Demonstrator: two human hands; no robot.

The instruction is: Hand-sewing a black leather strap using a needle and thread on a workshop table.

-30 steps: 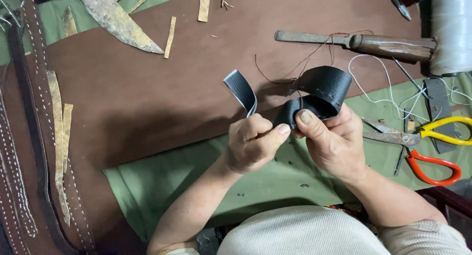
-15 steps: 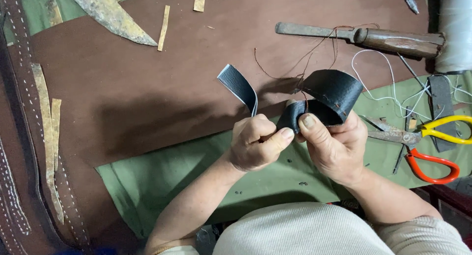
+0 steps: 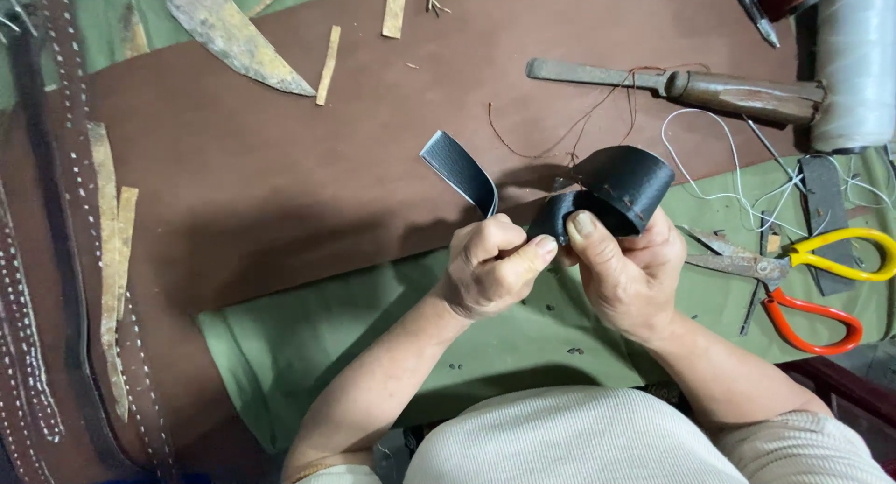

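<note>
Both hands meet just right of the middle of the view, above the worktop [image 3: 280, 195]. The left hand [image 3: 490, 269] has its grip closed on the near end of a black leather strap [image 3: 625, 181], thumb laid over curled fingers, while the strap's free tail [image 3: 457, 167] curls up and away toward ten o'clock. The right hand [image 3: 630, 269] is closed on the same strap, its thumb pressing the fold and its fingers wrapped under the loop that arches toward one o'clock. A line of reddish stitches shows on the loop, and a thin brown thread [image 3: 560, 134] trails from it across the brown leather sheet toward twelve o'clock. At three o'clock lie scissors with one yellow and one orange handle [image 3: 812, 279]; at one o'clock a wooden-handled tool [image 3: 691, 84] lies beside a white spool [image 3: 854, 64], and loose white thread [image 3: 719, 181] loops between them. Pale leather offcuts [image 3: 107, 251] lie at nine o'clock. The strap is held bent under tension, so I judge that a slackened thumb could let the fold spring open. The loose brown thread could snag on the tool or tangle with the white one if the strap is pulled nearer.
</note>
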